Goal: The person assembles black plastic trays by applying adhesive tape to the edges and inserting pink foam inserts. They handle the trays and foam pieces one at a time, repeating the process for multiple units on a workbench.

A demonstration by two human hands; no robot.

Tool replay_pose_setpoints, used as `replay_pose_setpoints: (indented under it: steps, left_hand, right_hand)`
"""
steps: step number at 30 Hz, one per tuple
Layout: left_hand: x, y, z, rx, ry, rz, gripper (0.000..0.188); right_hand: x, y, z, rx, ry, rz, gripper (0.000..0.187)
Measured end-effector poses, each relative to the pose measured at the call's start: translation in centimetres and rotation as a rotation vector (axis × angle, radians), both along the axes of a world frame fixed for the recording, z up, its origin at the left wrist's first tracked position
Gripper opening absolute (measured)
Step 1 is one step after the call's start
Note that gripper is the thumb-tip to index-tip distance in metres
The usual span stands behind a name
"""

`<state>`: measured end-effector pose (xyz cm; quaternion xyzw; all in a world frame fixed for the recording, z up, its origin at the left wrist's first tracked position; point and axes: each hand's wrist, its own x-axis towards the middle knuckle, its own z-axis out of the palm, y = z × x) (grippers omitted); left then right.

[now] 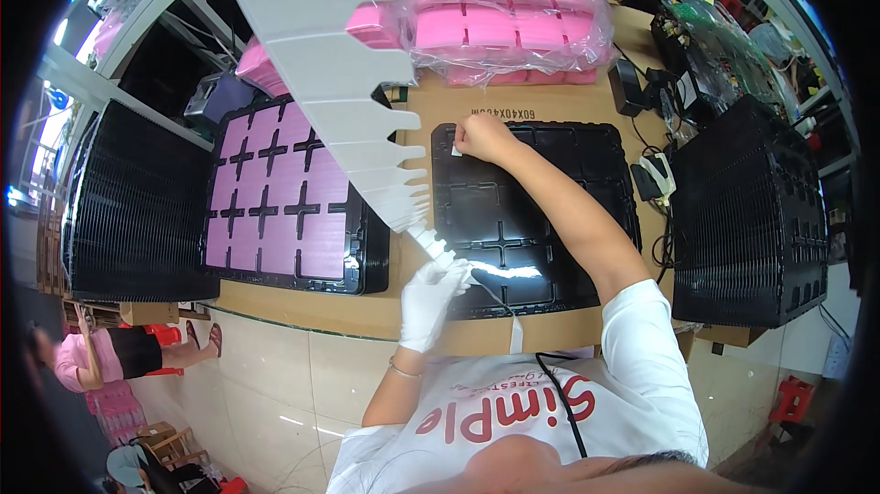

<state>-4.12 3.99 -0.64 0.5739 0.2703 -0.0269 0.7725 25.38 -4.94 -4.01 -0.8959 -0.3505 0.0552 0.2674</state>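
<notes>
My left hand (431, 303), in a white glove, is closed in a pinch on a long white strip (344, 100) with a notched edge, which looks like a strip of labels. That strip runs up from my fingers toward the upper left, and a thin tail hangs over the near edge of a black plastic tray (477, 219). Bare and curled, my right hand (488, 138) rests at the tray's far left corner. A small white label (456, 151) shows under its fingertips. The tray has moulded compartments.
Left of the tray stands a black tray stack (367, 256) with pink foam (275, 242). Bagged pink foam (504, 17) lies behind. Tall black tray stacks flank the table (147, 210) (747, 210). Cables and an adapter (628, 86) lie right. Another person (110, 356) is at far left.
</notes>
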Motion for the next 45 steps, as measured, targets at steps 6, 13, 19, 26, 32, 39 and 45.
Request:
replay_pose_setpoints:
  steps: [6, 13, 19, 26, 32, 39, 45]
  left_hand:
    - [-0.1, 0.0, 0.1, -0.009, 0.001, 0.045, 0.022]
    - [-0.2, 0.9, -0.2, 0.023, 0.02, 0.034, 0.031]
    - [-0.8, 0.4, 0.5, -0.036, 0.003, 0.151, 0.019]
    - [-1.6, -1.1, 2.2, -0.319, -0.102, 0.247, 0.016]
    - [-3.4, -0.7, 1.9, 0.006, -0.009, 0.062, 0.022]
    - [-5.2, 1.3, 0.0, 0.163, 0.07, 0.168, 0.023]
    - [-6.0, 1.0, -2.2, 0.382, -0.02, 0.027, 0.027]
  right_hand:
    - [-1.1, -0.5, 1.2, 0.027, 0.174, 0.05, 0.013]
    - [-2.1, -2.5, 0.3, 0.838, 0.802, 0.027, 0.011]
    - [-12.7, -5.8, 2.0, 1.128, 1.453, 0.031, 0.014]
    - [-24.8, -6.4, 4.4, 0.681, 0.666, -0.162, 0.012]
    - [-27.5, -7.7, 3.1, 0.711, 0.042, -0.014, 0.008]
    - [-25.2, -7.7, 4.5, 0.51, 0.36, 0.043, 0.008]
    - [-22.7, -6.2, 0.9, 0.204, 0.195, 0.19, 0.013]
